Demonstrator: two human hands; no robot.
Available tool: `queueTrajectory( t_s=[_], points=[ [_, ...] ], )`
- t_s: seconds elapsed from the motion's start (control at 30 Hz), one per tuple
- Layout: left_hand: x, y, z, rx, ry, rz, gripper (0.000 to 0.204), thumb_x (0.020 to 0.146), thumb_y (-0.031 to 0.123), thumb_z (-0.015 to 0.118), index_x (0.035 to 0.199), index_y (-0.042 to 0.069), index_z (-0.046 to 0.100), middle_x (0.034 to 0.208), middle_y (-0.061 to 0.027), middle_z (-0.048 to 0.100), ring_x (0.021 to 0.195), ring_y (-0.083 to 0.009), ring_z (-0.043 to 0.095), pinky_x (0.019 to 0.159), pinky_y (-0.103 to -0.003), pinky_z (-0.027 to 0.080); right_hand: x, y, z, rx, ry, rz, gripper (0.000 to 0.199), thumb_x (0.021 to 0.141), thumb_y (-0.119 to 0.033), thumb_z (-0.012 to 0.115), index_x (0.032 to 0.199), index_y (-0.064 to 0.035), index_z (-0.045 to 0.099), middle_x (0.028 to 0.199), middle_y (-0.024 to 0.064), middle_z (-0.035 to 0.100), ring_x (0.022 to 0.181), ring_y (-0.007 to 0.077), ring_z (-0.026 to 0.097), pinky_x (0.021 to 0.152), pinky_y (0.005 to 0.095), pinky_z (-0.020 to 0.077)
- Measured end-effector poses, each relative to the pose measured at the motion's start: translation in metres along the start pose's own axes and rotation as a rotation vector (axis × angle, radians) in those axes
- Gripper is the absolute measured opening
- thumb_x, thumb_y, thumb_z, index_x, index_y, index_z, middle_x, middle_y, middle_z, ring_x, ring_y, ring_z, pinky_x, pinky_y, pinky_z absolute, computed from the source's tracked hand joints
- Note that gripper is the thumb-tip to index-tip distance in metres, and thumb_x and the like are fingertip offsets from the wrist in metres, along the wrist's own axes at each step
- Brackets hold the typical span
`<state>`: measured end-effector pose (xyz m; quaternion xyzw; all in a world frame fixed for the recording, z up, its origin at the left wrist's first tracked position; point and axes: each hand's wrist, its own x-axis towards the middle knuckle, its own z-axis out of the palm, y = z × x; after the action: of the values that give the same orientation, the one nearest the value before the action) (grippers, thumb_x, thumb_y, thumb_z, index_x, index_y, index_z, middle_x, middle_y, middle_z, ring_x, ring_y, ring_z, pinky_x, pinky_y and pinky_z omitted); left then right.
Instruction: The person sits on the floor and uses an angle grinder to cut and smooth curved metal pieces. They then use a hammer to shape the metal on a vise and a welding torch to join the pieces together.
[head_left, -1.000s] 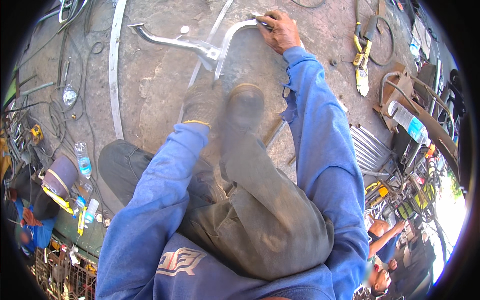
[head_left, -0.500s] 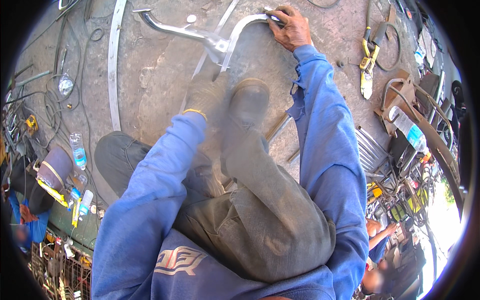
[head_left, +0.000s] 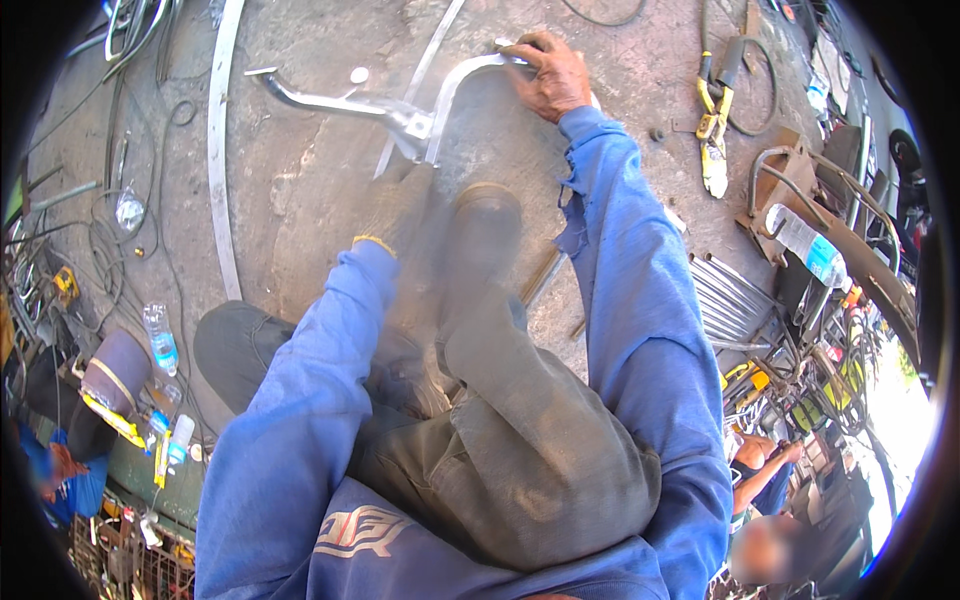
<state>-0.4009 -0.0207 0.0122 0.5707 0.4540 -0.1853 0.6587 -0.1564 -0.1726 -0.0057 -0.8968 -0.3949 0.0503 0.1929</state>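
Observation:
A bent, shiny metal tube [head_left: 462, 72] joins a bracket plate [head_left: 413, 125], from which a second curved arm [head_left: 335, 102] runs left to a flat end. My right hand [head_left: 552, 78], bare, is closed round the tube's far right end. My left hand [head_left: 385, 208], in a worn glove, sits at the near end of the bracket. Its fingers are blurred and veiled by a grey haze, so whatever grip it has is hidden. The toe of my boot [head_left: 487, 215] is just right of that glove.
Flat metal strips [head_left: 222, 150] lie on the stained concrete floor. A yellow-handled clamp [head_left: 714, 130] with cable is at the far right, above several metal tubes [head_left: 730, 295] and a plastic bottle [head_left: 808, 245]. Cables [head_left: 100, 215] tangle at left. Other people [head_left: 762, 480] sit at both edges.
The whole view has shifted, so the metal part and both hands appear slightly left and lower. My right hand keeps its hold; my left stays by the bracket, blurred in both frames.

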Motion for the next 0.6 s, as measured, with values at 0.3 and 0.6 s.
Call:
queueTrajectory(
  t_s=[0.3, 0.6],
  points=[
    [-0.003, 0.004, 0.004, -0.029, 0.032, -0.038, 0.029, 0.095, 0.031, 0.059, 0.105, 0.005, 0.063, 0.084, -0.0036, 0.063, 0.073, -0.0137, 0.063, 0.061, -0.029, 0.051, 0.002, 0.003, -0.017, 0.299, 0.077, 0.137, 0.037, 0.078, -0.008, 0.062, 0.114, -0.0145, 0.066, 0.113, 0.0127, 0.06, 0.101, 0.031, 0.062, 0.086, 0.0388, 0.0518],
    [-0.015, 0.015, 0.005, -0.076, 0.008, -0.044, 0.029, 0.094, 0.03, 0.059, 0.103, 0.003, 0.065, 0.084, -0.0037, 0.063, 0.071, -0.014, 0.062, 0.06, -0.029, 0.05, 0.0, -0.002, -0.007, 0.278, 0.003, 0.153, 0.032, 0.077, -0.018, 0.072, 0.109, -0.0194, 0.07, 0.112, 0.0086, 0.062, 0.101, 0.0273, 0.062, 0.093, 0.0434, 0.045]
  ],
)
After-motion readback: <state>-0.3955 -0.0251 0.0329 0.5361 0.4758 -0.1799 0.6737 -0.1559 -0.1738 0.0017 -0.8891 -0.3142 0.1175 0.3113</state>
